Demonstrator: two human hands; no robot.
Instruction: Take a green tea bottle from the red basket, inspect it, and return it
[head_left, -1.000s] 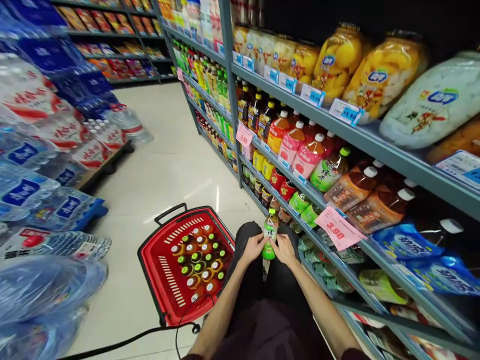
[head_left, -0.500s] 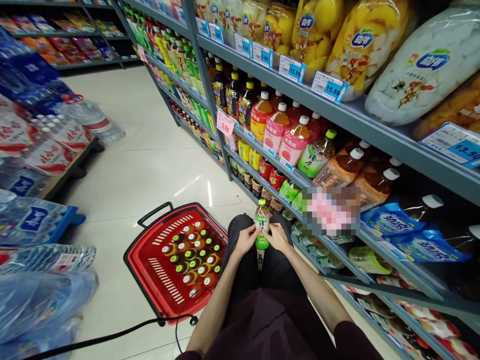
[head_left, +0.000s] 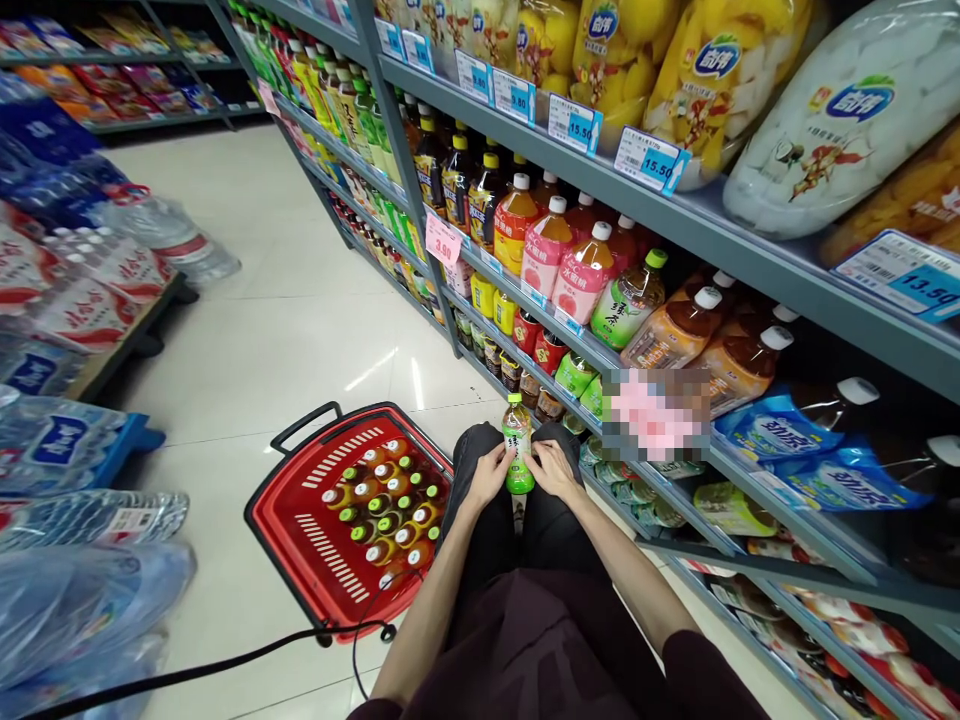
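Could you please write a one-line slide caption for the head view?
Both hands, left hand and right hand, hold a green bottle beside a red basket of bottles.

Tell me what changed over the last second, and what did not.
Mostly the view shifted: the head camera turned slightly, so shelves and red plastic basket slid left in frame. Both hands, left hand and right hand, stay clasped on the small green-labelled drink bottle, upright above the knees.

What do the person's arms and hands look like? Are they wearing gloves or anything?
No gloves. Both the left hand and the right hand are bare, with no rings or watch showing. The forearms are bare too. Dark maroon sleeves sit pushed up near the elbows, matching the dark top. The fingers are uncovered.
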